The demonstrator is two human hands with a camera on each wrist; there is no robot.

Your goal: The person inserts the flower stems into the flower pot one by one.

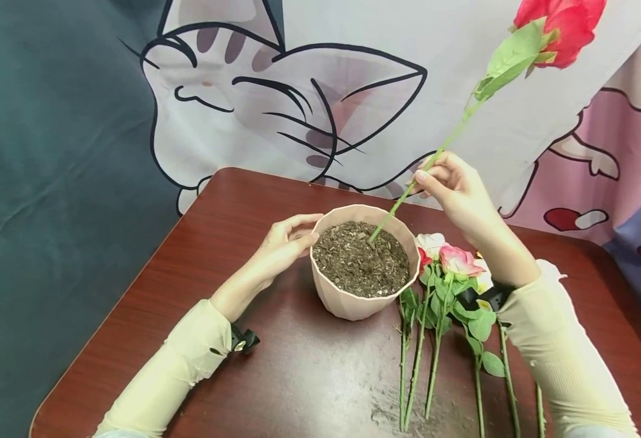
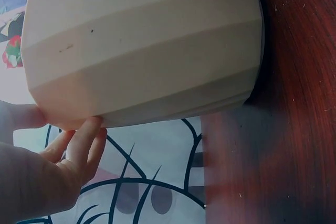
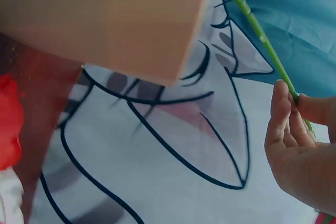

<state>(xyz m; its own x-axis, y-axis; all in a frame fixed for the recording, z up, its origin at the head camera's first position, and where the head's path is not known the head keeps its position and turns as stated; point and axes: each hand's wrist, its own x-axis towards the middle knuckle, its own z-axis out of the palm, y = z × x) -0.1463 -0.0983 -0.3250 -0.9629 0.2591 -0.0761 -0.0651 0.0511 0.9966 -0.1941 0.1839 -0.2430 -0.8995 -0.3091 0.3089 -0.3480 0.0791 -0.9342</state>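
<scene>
A pale pink faceted flowerpot (image 1: 342,301) holds dark brown soil (image 1: 353,267). At its left side my left hand (image 1: 282,246) touches the pot near the rim with thumb and fingertips; the left wrist view shows the fingertips (image 2: 94,123) against the outer wall. My right hand (image 1: 457,188) pinches the green stem of a red artificial rose (image 1: 561,30) between thumb and fingers. The stem (image 1: 435,155) slants down to the left, its lower end at the soil inside the rim. In the right wrist view the stem (image 3: 257,27) passes between thumb and fingertips.
Right of the pot, several artificial roses, including a pink rose (image 1: 459,261) and a white one (image 1: 431,243), lie with their stems toward me. My right forearm passes over some of them. Behind the brown table (image 1: 255,377) hangs a cat-print curtain (image 1: 370,24).
</scene>
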